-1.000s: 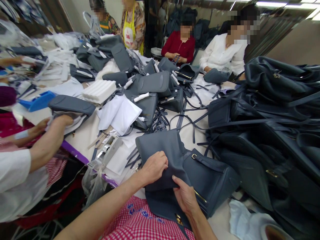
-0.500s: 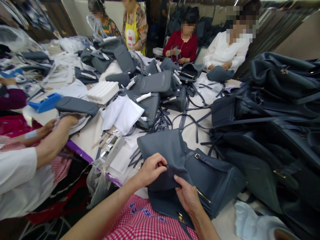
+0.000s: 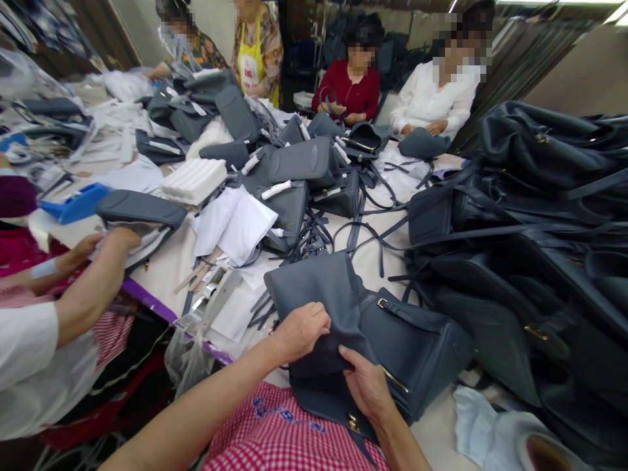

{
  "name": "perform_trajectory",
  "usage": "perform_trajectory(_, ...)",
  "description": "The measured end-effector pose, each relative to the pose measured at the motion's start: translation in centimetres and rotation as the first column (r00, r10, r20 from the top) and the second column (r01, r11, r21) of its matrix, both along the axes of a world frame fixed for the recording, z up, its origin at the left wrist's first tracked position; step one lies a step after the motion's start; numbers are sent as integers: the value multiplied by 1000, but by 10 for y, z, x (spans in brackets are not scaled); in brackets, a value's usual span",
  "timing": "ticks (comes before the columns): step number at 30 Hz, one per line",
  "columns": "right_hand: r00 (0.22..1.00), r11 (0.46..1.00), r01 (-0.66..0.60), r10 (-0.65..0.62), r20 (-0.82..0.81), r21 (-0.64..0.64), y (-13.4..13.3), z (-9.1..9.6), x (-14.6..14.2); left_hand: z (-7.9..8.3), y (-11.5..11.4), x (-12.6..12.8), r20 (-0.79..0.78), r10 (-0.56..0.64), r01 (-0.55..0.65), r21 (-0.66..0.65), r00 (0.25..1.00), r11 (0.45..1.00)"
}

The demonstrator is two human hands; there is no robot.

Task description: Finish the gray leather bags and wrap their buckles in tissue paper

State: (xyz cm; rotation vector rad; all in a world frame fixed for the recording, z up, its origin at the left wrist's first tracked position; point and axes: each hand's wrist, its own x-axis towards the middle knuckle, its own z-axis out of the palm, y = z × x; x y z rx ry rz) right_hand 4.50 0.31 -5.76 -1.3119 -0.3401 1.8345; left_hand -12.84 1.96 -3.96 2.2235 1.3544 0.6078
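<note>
A slate-blue pebbled leather handbag [image 3: 407, 347] with gold metal fittings lies at the near table edge [image 3: 161, 261]. Its soft front flap [image 3: 324, 294] is pinched by the left hand [image 3: 300, 330] and gripped by the right hand [image 3: 366, 386].

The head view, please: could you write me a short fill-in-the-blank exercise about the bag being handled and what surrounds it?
1. The left hand and the right hand both grip the ____ of the blue-grey bag.
2. The metal fittings on that bag are ____ in colour.
3. The pile of dark bags lies on the person's ____ side.
4. Next to the co-worker in white sits a second co-worker whose top is ____.
Missing words: flap; gold; right; red.
</note>
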Motion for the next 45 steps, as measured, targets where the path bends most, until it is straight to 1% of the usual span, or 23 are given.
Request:
perform_trajectory(3, 999, 1000, -6, 5, -47, -21, 2, 3, -1, 3, -2, -9, -106, -92, 95, 25, 990, 995)
perform_trajectory(6, 998, 1000, -3, 2, -69, -28, 5, 5, -1, 9, -13, -24, -202, -145, 140, -41, 968, 989)
perform_trajectory(9, 998, 999, 5, -7, -61, -32, 6, 6, -2, 13, -26, -39, -294, -127, 85, -153, 947, 985)
perform_trajectory(11, 998, 999, 14, -16, -55, -35, 7, 8, -3, 16, -33, -42, -312, -74, 18, -179, 947, 984)
perform_trajectory(14, 999, 1000, 6, -7, -41, -27, 9, 13, -2, 25, -41, -37, -229, 28, -66, -161, 973, 985)
perform_trajectory(16, 996, 998, -53, 52, -69, -22, 11, 19, -1, 34, -46, -29, -106, 43, -62, -187, 993, 980)
perform_trajectory(19, 972, 986, -161, 153, -178, -32, 16, 32, 5, 46, -53, -17, 85, -95, 115, -267, 992, 957)
perform_trajectory(21, 942, 968, -247, 231, -242, -38, 17, 40, 12, 48, -58, -12, 140, -211, 245, -298, 967, 923)
perform_trajectory(22, 925, 954, -299, 279, -258, -38, 16, 44, 17, 47, -60, -10, 142, -251, 284, -314, 958, 906)
perform_trajectory(24, 904, 926, -378, 362, -228, -25, 12, 49, 31, 41, -66, -12, 126, -269, 297, -352, 955, 888)
perform_trajectory(25, 907, 922, -388, 378, -183, -16, 9, 50, 39, 36, -70, -15, 115, -240, 266, -372, 964, 890)
perform_trajectory(26, 920, 927, -376, 372, -123, -8, 4, 50, 48, 29, -73, -20, 99, -178, 203, -389, 979, 899)
perform_trajectory(28, 953, 953, -303, 303, 9, -3, -6, 48, 63, 14, -81, -33, 7, 34, -28, -402, 999, 915)
perform_trajectory(30, 965, 969, -246, 246, 96, -5, -15, 43, 74, -5, -90, -48, -155, 235, -277, -380, 960, 882)
perform_trajectory(31, 964, 971, -238, 237, 123, -5, -19, 41, 76, -15, -93, -53, -221, 265, -333, -379, 939, 863)
perform_trajectory(33, 952, 963, -267, 262, 158, 16, -23, 38, 74, -34, -98, -58, -246, 239, -323, -400, 939, 858)
perform_trajectory(35, 933, 944, -323, 306, 190, 70, -20, 39, 67, -49, -97, -53, -193, 192, -259, -423, 962, 868)
perform_trajectory(37, 917, 921, -366, 333, 218, 135, -9, 44, 59, -56, -93, -43, -154, 171, -222, -438, 973, 871)
perform_trajectory(38, 913, 912, -377, 336, 230, 164, -2, 49, 56, -56, -90, -38, -142, 162, -210, -447, 976, 870)
perform_trajectory(39, 912, 906, -377, 328, 244, 190, 6, 54, 54, -52, -88, -34, -132, 152, -196, -455, 979, 868)
perform_trajectory(41, 921, 904, -345, 275, 275, 251, 24, 70, 53, -34, -84, -28, -69, 139, -155, -460, 988, 874)
perform_trajectory(43, 929, 890, -308, 205, 308, 337, 39, 90, 56, -4, -80, -28, 31, 142, -116, -417, 989, 901)
perform_trajectory(45, 902, 840, -339, 162, 400, 424, 48, 113, 56, 29, -75, -31, 68, 149, -124, -287, 986, 950)
